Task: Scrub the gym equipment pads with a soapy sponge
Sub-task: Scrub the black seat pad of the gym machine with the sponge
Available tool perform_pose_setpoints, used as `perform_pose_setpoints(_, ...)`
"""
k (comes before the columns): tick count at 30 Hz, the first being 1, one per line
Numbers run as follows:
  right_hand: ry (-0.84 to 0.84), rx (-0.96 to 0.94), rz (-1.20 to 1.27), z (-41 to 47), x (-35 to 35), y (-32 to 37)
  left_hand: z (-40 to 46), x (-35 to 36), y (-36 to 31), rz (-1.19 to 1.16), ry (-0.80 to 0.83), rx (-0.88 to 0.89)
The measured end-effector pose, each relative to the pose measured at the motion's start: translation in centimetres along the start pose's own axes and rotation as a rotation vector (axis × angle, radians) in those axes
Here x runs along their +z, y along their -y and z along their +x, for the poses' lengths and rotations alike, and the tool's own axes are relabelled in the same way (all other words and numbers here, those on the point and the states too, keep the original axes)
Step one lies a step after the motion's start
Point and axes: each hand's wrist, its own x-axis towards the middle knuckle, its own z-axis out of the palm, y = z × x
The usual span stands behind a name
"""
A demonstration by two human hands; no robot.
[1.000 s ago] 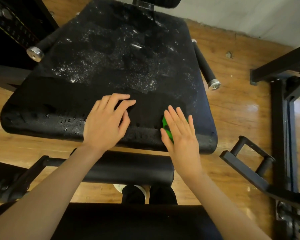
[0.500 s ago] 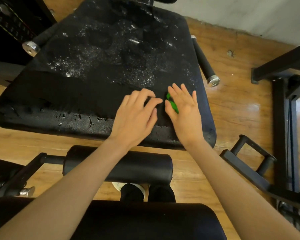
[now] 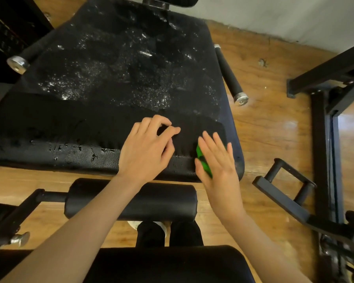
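A person's right hand (image 3: 219, 166), fingers straight and spread, is pressing a green sponge (image 3: 203, 162) flat at the near right corner of the wet, suds-flecked pad (image 3: 110, 82); the left hand (image 3: 145, 148), fingers loosely curled, is resting alongside. Soft and likely slippery, the sponge probably needs full palm pressure.

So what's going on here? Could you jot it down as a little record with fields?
Activity: a person scrubbing a gym seat
Pad: large black pad, soap foam across its far part
Sponge: green sponge, under the right hand near the pad's front right corner
Right hand: flat, fingers straight, pressing the sponge
Left hand: left hand resting on the pad beside it
Nearby: black roller pad, wooden floor
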Motion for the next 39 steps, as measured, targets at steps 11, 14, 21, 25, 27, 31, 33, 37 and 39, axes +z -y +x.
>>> perform_pose_setpoints(11,-0.004,0.049,0.004,0.0,-1.0,-2.0,0.0,0.0,-0.1,-0.007,0.004,-0.018)
perform_pose_setpoints(14,-0.022,0.085,0.022,4.0,-1.1,-3.7,0.1,0.0,-0.1,0.005,0.004,-0.013)
perform_pose_setpoints(21,-0.059,0.123,0.088,-1.3,-1.4,-2.5,0.1,0.2,-0.1,0.010,0.000,-0.017)
perform_pose_setpoints(25,-0.065,0.201,0.160,5.1,-1.4,-4.8,0.0,0.3,-0.2,0.021,-0.004,-0.020)
perform_pose_setpoints(27,-0.071,0.238,0.199,7.6,-1.2,-5.6,0.1,0.3,-0.2,0.027,0.002,-0.026)
perform_pose_setpoints(31,-0.063,0.195,0.157,2.2,-1.8,-4.6,0.0,0.2,-0.4,0.029,0.022,-0.040)
perform_pose_setpoints(33,-0.022,0.130,0.118,0.4,-2.3,-4.5,0.1,0.0,-0.4,0.034,0.035,-0.048)
perform_pose_setpoints(37,0.035,0.130,0.084,8.5,-1.7,-6.1,0.2,0.0,-0.4,0.033,0.042,-0.057)
perform_pose_setpoints(39,0.027,0.162,0.103,11.0,-1.3,-6.0,0.2,0.0,-0.5,0.030,0.038,-0.059)
